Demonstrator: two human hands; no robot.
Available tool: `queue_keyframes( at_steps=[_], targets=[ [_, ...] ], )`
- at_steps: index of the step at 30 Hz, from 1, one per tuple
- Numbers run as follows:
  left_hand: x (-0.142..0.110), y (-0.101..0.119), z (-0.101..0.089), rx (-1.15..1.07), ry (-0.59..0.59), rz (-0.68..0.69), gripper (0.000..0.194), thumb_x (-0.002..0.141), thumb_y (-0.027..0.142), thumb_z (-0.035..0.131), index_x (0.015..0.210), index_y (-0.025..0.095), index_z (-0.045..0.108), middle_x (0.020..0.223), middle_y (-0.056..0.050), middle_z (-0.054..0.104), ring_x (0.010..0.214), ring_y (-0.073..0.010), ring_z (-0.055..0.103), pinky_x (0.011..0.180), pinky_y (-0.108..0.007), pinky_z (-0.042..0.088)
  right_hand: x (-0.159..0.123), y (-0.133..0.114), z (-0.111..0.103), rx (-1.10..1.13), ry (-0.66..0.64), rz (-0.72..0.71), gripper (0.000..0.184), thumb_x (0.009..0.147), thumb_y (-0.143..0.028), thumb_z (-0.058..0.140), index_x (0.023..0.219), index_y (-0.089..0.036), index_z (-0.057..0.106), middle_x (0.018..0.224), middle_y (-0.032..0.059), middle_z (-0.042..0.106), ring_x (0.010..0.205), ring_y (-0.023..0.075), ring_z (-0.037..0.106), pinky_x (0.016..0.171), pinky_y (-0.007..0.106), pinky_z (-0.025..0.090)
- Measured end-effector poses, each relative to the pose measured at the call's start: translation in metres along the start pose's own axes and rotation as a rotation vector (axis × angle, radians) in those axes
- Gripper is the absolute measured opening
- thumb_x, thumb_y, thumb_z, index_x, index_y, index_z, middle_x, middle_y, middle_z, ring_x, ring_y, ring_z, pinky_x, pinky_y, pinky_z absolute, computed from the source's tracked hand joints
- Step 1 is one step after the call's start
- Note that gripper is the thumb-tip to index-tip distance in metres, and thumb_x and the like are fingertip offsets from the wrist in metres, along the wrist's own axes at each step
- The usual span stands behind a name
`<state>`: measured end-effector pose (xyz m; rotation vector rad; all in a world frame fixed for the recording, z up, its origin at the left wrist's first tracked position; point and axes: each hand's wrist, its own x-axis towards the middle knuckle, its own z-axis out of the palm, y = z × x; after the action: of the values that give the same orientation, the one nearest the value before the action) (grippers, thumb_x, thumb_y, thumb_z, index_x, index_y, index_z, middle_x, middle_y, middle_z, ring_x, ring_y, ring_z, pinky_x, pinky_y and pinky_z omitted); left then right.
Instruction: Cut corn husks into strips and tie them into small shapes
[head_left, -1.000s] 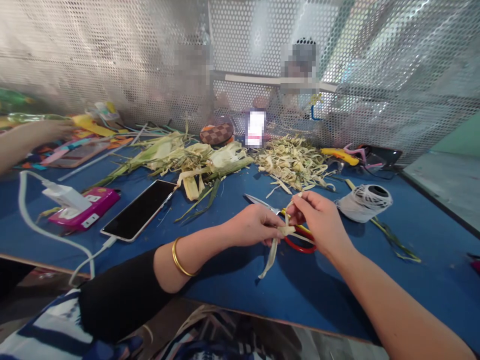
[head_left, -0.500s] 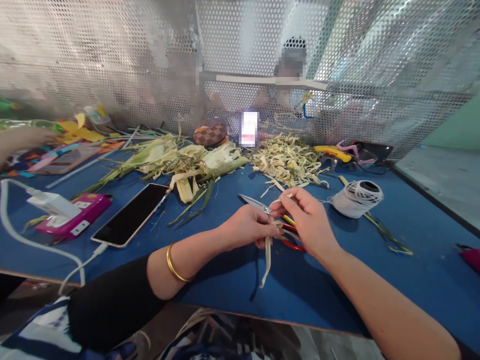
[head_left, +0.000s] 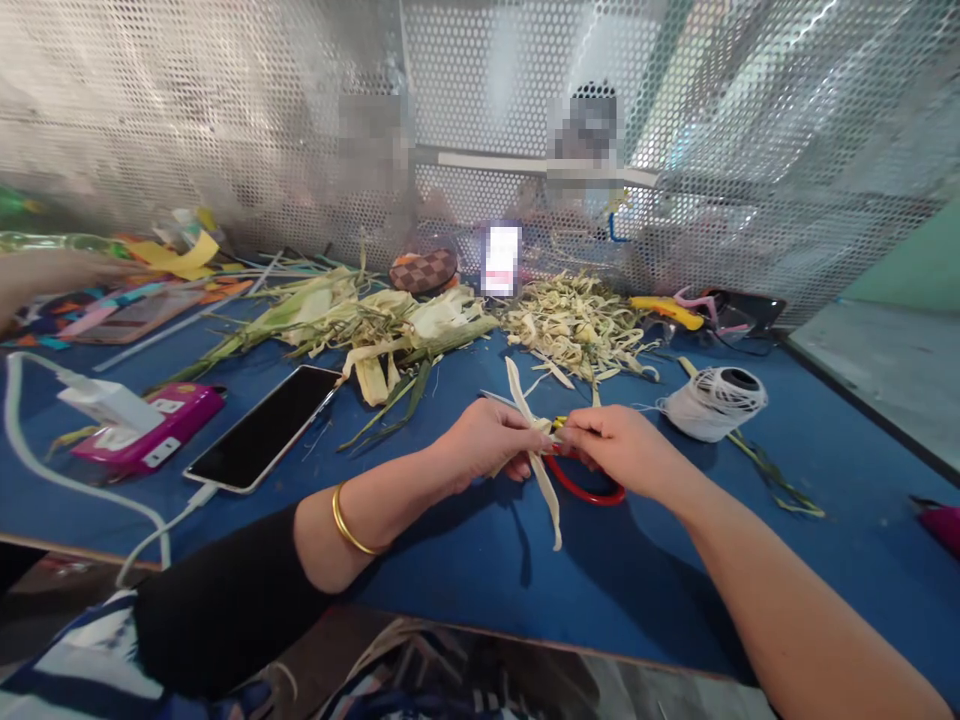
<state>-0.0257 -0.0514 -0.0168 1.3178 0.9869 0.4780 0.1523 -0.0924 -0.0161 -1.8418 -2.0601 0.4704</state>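
Note:
Between my hands is a pale corn husk strip (head_left: 545,488), one end pointing up and the other hanging down. My left hand (head_left: 491,440) pinches it between thumb and fingers. Close against it, the fingertips of my right hand (head_left: 619,440) are closed on the same husk piece; part of it is hidden by the fingers. Red-handled scissors (head_left: 596,497) lie on the table beneath, their blades mostly covered by my left hand. A spool of white thread (head_left: 716,403) stands to the right, its loose thread running towards my right hand.
Behind my hands lie a heap of curled husk strips (head_left: 577,325) and a pile of whole corn husks (head_left: 382,320). A phone (head_left: 262,428) and a magenta power strip (head_left: 146,435) with a white cable are at left. A co-worker's arm (head_left: 60,285) reaches in at far left.
My right hand has come down and in to meet my left hand at the husk. One end of the strip now points upward, and more of the scissors' red handle shows.

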Motion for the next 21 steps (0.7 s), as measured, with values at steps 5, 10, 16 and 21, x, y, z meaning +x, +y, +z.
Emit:
queue_keyframes(
  at_steps=[5,10,16,21],
  targets=[
    [0.002,-0.002,-0.001,-0.051,0.071,0.017,0.019,0.069,0.025,0.07,0.055,0.013,0.064,0.044,0.001,0.055,0.042,-0.0085,0.052,0.045,-0.019,0.041,-0.01,-0.014,0.003,-0.26,0.569,-0.403,0.02,0.09,-0.024,0.048,0.091,-0.018,0.067,0.089,0.0088,0.067,0.082,0.0211,0.059,0.075,0.035,0.039],
    [0.006,-0.011,0.001,-0.155,0.074,0.035,0.024,0.066,0.023,0.069,0.048,0.013,0.056,0.042,0.004,0.049,0.038,-0.005,0.041,0.038,-0.017,0.029,-0.016,-0.038,0.019,-0.556,0.314,-0.853,0.025,0.092,-0.013,0.041,0.091,-0.017,0.066,0.074,0.0041,0.061,0.072,0.0175,0.053,0.073,0.033,0.036],
    [0.007,-0.011,-0.001,-0.202,0.076,0.013,0.027,0.058,0.034,0.078,0.055,0.012,0.063,0.049,0.001,0.055,0.045,-0.0066,0.046,0.042,-0.018,0.033,-0.011,-0.036,0.039,-0.712,0.384,-0.815,0.023,0.089,-0.009,0.042,0.083,-0.014,0.063,0.074,0.0063,0.061,0.069,0.019,0.052,0.07,0.034,0.035],
    [0.006,-0.003,-0.01,-0.27,-0.097,0.028,0.03,0.055,0.035,0.081,0.06,0.01,0.067,0.052,0.001,0.055,0.047,-0.006,0.046,0.046,-0.019,0.034,-0.011,-0.029,0.039,-0.561,0.539,-0.724,0.023,0.092,-0.011,0.042,0.078,-0.014,0.061,0.067,0.0039,0.06,0.061,0.0158,0.049,0.064,0.031,0.032]
  ],
)
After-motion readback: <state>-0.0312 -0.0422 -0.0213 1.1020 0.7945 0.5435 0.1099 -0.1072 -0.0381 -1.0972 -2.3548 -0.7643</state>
